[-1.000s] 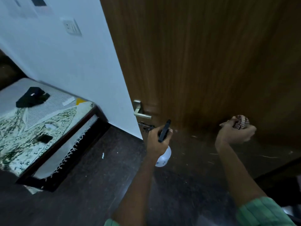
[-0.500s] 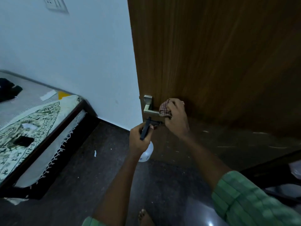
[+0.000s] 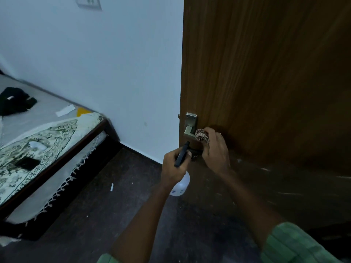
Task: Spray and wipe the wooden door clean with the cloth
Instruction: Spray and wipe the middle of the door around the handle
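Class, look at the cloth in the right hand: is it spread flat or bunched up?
Bunched up: the cloth is a wad in the right hand.

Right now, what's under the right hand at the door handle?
The right hand holds the checked cloth bunched against the metal door handle on the wooden door. The lever's end and the door surface beneath the hand are covered.

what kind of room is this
Most likely a bedroom in a home: a low bed with a patterned sheet stands against a white wall that carries a switch plate, next to a wooden door with a metal handle.
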Demonstrator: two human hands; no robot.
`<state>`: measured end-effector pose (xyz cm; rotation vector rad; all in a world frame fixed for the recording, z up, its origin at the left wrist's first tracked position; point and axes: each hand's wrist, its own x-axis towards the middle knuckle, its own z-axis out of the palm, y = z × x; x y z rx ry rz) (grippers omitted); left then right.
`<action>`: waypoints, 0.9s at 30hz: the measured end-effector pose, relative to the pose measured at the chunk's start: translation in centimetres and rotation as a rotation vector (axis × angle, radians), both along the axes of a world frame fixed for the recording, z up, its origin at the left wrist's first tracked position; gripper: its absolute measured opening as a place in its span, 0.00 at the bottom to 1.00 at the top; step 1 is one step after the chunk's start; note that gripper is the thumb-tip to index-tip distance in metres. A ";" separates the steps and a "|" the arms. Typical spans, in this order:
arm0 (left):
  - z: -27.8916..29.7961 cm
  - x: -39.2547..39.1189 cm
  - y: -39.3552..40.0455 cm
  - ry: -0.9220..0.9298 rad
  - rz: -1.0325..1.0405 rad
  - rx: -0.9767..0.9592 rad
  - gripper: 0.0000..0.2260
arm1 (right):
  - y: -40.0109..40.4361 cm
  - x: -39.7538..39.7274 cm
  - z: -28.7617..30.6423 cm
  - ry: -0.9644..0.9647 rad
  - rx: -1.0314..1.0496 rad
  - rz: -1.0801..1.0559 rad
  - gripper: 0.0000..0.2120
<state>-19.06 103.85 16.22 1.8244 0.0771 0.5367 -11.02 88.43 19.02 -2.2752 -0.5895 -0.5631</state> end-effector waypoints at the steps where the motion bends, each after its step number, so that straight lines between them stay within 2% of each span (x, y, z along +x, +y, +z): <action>1: -0.4 0.6 0.1 -0.029 -0.016 0.009 0.11 | 0.0 0.2 -0.7 -0.044 0.026 0.011 0.18; 4: -2.3 2.4 1.1 -0.084 -0.085 0.014 0.10 | 0.1 1.3 -3.0 -0.138 0.086 0.035 0.17; 10: -5.7 5.6 3.6 -0.186 -0.216 -0.049 0.12 | -0.2 2.0 -4.1 -0.175 0.174 0.123 0.12; 15: -7.6 6.7 4.4 -0.231 -0.340 0.100 0.15 | 0.2 2.6 -5.8 -0.223 0.309 0.149 0.10; 19: -8.2 6.4 4.1 -0.277 -0.352 0.113 0.14 | 0.6 3.6 -6.3 -0.202 0.471 0.177 0.05; 21: -8.9 6.2 4.1 -0.301 -0.310 0.101 0.13 | 1.0 3.7 -6.3 -0.130 0.622 0.250 0.04; 24: -10.0 6.3 4.4 -0.298 -0.276 0.033 0.14 | 1.5 3.2 -6.7 0.074 0.941 0.359 0.08; 26: -10.4 6.0 4.6 -0.283 -0.260 0.038 0.14 | 1.9 2.7 -7.7 0.160 1.312 0.335 0.13; 27: -10.3 5.9 4.7 -0.284 -0.241 0.051 0.14 | 2.2 2.5 -8.4 0.139 1.508 0.249 0.16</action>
